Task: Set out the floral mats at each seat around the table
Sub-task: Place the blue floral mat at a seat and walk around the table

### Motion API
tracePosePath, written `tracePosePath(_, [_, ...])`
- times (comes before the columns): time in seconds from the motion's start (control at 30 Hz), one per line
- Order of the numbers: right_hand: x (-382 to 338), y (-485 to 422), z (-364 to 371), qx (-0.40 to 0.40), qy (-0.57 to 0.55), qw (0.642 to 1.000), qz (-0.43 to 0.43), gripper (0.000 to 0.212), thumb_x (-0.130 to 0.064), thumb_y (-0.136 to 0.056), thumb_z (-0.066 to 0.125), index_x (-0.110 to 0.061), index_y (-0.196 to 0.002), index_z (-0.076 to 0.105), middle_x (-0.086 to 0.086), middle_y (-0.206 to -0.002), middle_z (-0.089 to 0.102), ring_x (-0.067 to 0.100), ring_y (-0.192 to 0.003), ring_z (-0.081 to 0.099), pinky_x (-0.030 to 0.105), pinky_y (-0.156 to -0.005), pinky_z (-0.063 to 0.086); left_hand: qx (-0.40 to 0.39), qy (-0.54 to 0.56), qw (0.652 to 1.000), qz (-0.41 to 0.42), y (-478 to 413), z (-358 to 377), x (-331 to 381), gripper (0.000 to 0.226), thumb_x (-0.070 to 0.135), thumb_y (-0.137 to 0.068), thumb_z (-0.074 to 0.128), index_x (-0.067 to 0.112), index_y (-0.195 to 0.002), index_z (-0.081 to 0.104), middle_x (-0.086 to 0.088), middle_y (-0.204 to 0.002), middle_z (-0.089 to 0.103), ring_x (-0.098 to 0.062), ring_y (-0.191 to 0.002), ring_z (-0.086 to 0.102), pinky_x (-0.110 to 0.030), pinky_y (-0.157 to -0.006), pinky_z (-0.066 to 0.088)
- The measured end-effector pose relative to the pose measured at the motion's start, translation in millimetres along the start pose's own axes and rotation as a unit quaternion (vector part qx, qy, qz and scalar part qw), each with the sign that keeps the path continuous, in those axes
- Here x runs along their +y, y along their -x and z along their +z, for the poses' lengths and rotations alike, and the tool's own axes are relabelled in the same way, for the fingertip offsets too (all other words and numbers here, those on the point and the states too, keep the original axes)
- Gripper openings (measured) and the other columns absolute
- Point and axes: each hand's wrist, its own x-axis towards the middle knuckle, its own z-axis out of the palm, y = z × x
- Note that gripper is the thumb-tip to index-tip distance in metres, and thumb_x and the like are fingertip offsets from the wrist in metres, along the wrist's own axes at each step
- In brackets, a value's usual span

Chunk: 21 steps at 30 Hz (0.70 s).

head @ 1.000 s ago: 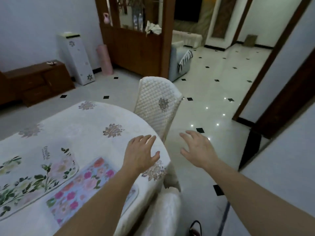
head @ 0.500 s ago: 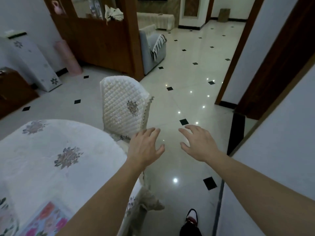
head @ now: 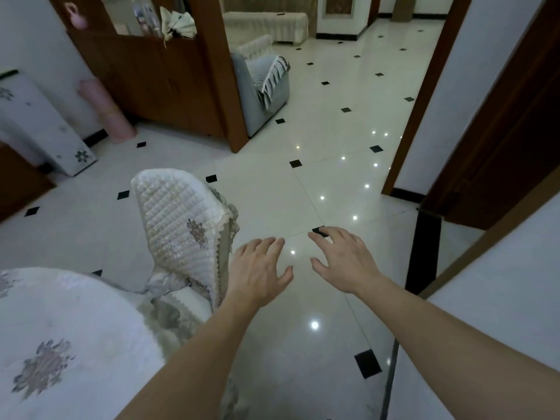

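While no mat shows, both hands, left hand (head: 257,272) and right hand (head: 344,260), hover spread and empty over the floor (head: 333,147).

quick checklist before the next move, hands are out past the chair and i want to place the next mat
1. Left hand free: ok, open, fingers spread, nothing in it.
2. Right hand free: ok, open and empty, over the floor.
3. Mat ready to place: not ok, neither hand holds one and no mat is in view.
4. Table spot by the chair free: ok for the visible part, only the cloth shows there.
5. Path round the chair: ok, the tiled floor beside it is bare.
6. Chair pushed in: cannot tell, its seat is mostly hidden behind the table edge.
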Motion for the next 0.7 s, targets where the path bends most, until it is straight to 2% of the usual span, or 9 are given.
tracePosePath(0.37, [57.2,-102.7,8.1,0.0,-0.006,1.0,0.013,0.057,-0.046,-0.09,0.049,-0.029,-0.144,0.04,0.002,-0.146,0.044,0.021,-0.135,0.037,0.039,-0.109,0.031,-0.006,-0.012,1.0,-0.005,-126.3,20.6,-16.7,0.065,0.059,-0.085,0.038,0.02,-0.135,0.051,-0.001,-0.131,0.062,-0.025,-0.119,0.056,-0.043,-0.1,0.045])
tracePosePath(0.7, [75.3,-292.4,13.7,-0.027,0.028,0.999,-0.011,0.059,-0.046,-0.091,0.048,-0.03,-0.146,0.035,0.002,-0.148,0.042,0.021,-0.136,0.035,0.039,-0.11,0.03,-0.025,-0.002,0.999,-0.044,-281.8,52.0,-104.7,0.065,0.06,-0.087,0.037,0.023,-0.14,0.046,0.002,-0.137,0.058,-0.023,-0.123,0.053,-0.041,-0.102,0.04])
